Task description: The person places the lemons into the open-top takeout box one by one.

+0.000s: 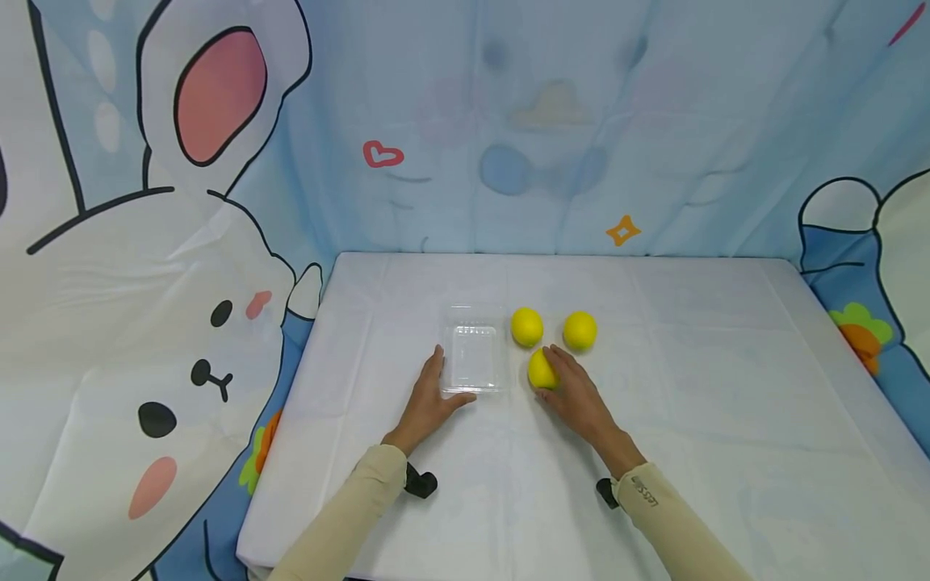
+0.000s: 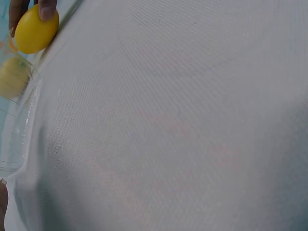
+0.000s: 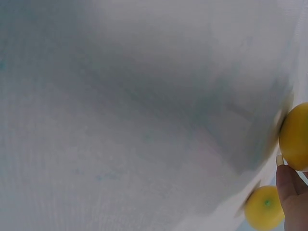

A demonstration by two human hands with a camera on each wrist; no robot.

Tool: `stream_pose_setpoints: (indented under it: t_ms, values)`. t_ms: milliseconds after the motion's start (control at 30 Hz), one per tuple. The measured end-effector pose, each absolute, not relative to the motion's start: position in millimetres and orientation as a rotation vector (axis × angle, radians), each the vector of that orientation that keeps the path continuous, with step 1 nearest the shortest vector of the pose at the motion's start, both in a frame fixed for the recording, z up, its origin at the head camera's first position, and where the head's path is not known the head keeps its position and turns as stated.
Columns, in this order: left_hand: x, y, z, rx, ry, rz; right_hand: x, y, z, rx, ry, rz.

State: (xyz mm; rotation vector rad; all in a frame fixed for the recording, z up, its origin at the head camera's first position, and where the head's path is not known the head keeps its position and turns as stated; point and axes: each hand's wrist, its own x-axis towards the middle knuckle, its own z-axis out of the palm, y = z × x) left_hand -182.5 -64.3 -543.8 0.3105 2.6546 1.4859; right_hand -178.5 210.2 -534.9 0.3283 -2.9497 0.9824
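Observation:
A clear plastic box (image 1: 475,355) lies on the white-covered table. My left hand (image 1: 425,407) is at its near left corner, fingers along the left side and thumb stretched out by the front edge. To the right of the box, my right hand (image 1: 581,407) grips a yellow lemon (image 1: 539,370) between thumb and fingers. The right wrist view shows this lemon (image 3: 296,137) at its edge, partly cut off. Two other lemons sit just beyond, one (image 1: 526,327) beside the box and one (image 1: 580,331) further right. Through the box wall, the left wrist view shows a lemon (image 2: 13,77).
A white cloth covers the table (image 1: 726,403), which ends at a blue printed curtain (image 1: 450,210) at the back. On the left hangs fabric with a large cartoon rabbit (image 1: 182,339). Dark wrist mounts (image 1: 421,482) show at both sleeves.

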Motion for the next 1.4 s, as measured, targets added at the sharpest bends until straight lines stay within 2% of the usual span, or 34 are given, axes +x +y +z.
stream_pose_setpoints:
  t_ms: [400,667,1000,1400]
  values:
    - [-182.9,-64.9,-545.5,0.31,2.655,1.517,-177.5,206.8,-535.0,0.333,-2.91,0.965]
    - [-184.1,-65.8,-548.0,0.317,2.654,1.534,-177.6,195.9,-520.6,0.365,-2.813,1.018]
    - [-183.3,-64.1,-548.2,0.299,2.644,1.526,-183.1,151.9,-499.1,0.48,-2.73,1.087]
    - [-185.4,-63.5,-549.4,0.309,2.659,1.534,-193.9,114.9,-506.9,0.567,-2.748,1.082]
